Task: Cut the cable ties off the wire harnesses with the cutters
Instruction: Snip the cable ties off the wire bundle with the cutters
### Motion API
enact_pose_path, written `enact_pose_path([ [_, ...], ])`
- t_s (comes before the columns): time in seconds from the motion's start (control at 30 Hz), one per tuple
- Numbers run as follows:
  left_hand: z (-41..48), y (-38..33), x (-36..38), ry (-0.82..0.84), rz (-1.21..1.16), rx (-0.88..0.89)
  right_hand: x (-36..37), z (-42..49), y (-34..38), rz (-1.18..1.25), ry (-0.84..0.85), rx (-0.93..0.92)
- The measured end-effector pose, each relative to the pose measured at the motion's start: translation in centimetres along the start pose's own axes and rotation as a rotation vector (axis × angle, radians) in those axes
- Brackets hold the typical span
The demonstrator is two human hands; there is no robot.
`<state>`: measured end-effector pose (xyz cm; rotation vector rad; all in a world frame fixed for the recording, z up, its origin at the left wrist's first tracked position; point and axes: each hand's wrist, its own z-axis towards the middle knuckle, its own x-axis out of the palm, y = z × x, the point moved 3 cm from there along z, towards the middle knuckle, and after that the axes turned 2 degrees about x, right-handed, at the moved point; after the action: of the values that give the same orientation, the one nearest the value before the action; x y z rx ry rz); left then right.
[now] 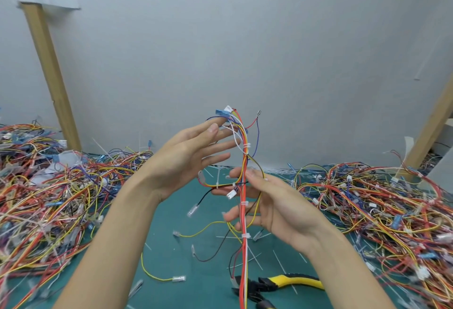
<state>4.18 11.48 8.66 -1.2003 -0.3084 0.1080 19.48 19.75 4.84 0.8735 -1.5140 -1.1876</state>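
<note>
A wire harness (243, 220) of red, yellow, white and blue wires hangs upright in front of me. White cable ties (246, 145) bind it at several heights. My right hand (274, 203) pinches the harness at its middle between thumb and fingers. Just left of the harness's upper end is my left hand (188, 159), its fingers straight and spread and holding nothing. The cutters (282, 283), with yellow and black handles, lie on the green mat (171, 247) below my right wrist, untouched by either hand.
Big tangled piles of harnesses lie at the left (49, 191) and at the right (382, 208) of the mat. Cut tie pieces (255, 258) and loose wires are scattered between them. A grey wall and slanted wooden posts (46, 58) stand behind.
</note>
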Motion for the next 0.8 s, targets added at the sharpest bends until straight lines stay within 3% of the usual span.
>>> enact_pose_path([
  [0.17, -0.1, -0.1, -0.5, -0.032, 0.137, -0.010, -0.2, -0.1, 0.4, 0.061, -0.027, -0.017],
  [0.47, -1.1, 0.1, -0.3, 0.104, 0.465, -0.061, -1.3, -0.5, 1.0, 0.055, -0.151, -0.029],
  [0.63, -1.3, -0.3, -0.4, 0.071, 0.525, -0.071, -1.7, -0.7, 1.1, 0.008, -0.188, -0.052],
  [0.8, -1.1, 0.5, -0.3, -0.071, 0.521, -0.267, -1.9, -0.5, 1.0, 0.033, -0.233, -0.114],
])
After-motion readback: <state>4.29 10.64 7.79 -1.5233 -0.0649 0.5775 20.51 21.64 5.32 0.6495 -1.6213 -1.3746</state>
